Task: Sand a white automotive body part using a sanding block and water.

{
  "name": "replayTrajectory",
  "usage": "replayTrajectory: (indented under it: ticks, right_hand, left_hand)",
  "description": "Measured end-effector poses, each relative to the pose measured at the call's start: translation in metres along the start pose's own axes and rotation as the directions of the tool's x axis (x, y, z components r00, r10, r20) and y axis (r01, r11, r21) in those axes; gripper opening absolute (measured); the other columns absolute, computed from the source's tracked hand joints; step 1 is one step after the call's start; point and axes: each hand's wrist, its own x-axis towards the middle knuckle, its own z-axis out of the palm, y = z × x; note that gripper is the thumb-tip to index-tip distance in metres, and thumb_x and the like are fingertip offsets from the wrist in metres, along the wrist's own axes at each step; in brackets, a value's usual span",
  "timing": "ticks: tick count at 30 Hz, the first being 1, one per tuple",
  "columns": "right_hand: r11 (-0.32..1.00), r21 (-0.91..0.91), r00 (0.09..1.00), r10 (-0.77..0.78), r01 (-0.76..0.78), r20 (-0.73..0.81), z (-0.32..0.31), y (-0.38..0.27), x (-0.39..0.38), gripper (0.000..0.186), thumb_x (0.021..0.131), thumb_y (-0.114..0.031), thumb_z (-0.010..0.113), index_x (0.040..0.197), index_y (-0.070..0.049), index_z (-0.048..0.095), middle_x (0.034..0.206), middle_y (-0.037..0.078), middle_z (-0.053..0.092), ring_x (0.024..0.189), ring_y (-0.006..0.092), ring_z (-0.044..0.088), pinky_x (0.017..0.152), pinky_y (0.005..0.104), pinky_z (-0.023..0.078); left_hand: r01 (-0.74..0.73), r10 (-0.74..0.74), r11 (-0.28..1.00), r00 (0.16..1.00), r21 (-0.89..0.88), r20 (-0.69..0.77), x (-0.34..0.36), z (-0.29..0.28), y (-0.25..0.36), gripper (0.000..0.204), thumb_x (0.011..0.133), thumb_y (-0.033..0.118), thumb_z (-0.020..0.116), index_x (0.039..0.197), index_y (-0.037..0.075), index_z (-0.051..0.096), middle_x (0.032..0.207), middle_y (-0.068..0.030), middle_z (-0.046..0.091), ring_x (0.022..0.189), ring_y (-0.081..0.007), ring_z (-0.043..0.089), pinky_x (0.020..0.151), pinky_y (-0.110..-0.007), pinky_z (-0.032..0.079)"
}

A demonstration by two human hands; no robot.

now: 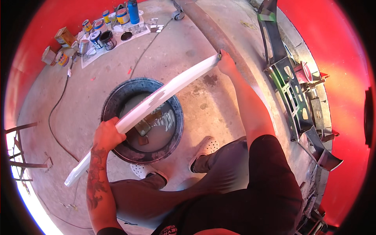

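Note:
A long white panel strip (164, 92) runs diagonally across the view, with a grey patch along its middle. My left hand (109, 133) is closed round it toward its lower left, and my right hand (227, 62) grips its upper right end. Below the strip stands a round dark tub (172, 133) holding murky grey water, with a few small blocks (143, 127) in it, partly under the surface.
Paint cans (96, 39), a blue bottle (133, 11) and sheets lie at the back left. A cable crosses the floor. A metal rack (27, 164) is at left. A dark green-black vehicle part (293, 94) and a red bucket (301, 72) line the right.

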Motion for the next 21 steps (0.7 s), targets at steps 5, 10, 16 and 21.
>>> replayTrajectory:
  ticks: [5,10,16,21]
  right_hand:
    - [0.985,0.152,0.997,0.078,-0.076,-0.003,0.0,0.03,0.02,0.06,0.084,-0.009,0.053,0.144,-0.005,0.051,0.134,0.025,0.061,0.127,0.0385,0.057,0.107,0.0398,0.045]
    - [1.0,0.024,1.0,0.015,-0.015,0.017,0.003,0.018,-0.029,0.062,0.084,-0.009,0.053,0.145,-0.004,0.047,0.135,0.025,0.059,0.126,0.0397,0.057,0.107,0.0433,0.045]
    - [0.986,0.166,1.0,0.011,-0.01,-0.008,-0.006,0.039,-0.07,0.065,0.083,-0.002,0.052,0.148,-0.005,0.044,0.144,0.023,0.053,0.133,0.0375,0.052,0.111,0.0411,0.041]
    - [0.985,0.155,0.997,0.071,-0.069,-0.004,-0.012,0.057,-0.065,0.063,0.081,-0.008,0.062,0.142,-0.005,0.048,0.137,0.024,0.055,0.129,0.0386,0.054,0.107,0.0425,0.045]
  left_hand:
    - [-0.041,0.041,0.998,0.999,-0.045,-0.001,0.004,0.002,0.0,0.034,0.067,0.013,0.076,0.099,0.004,0.068,0.095,-0.0227,0.072,0.094,-0.0428,0.069,0.083,-0.047,0.057]
    - [-0.115,0.11,0.989,0.992,-0.091,-0.063,-0.006,-0.005,-0.037,0.054,0.064,0.022,0.084,0.115,0.013,0.069,0.101,-0.0146,0.074,0.101,-0.0361,0.069,0.103,-0.053,0.046]
    - [-0.296,0.282,0.954,0.941,-0.05,-0.185,-0.01,-0.006,-0.034,0.068,0.064,0.024,0.088,0.128,0.018,0.066,0.108,-0.0085,0.074,0.107,-0.0289,0.068,0.116,-0.058,0.031]
    - [-0.307,0.323,0.945,0.931,0.114,-0.171,0.006,0.01,-0.031,0.056,0.068,0.022,0.083,0.123,0.019,0.068,0.103,-0.0065,0.075,0.097,-0.027,0.071,0.11,-0.054,0.039]
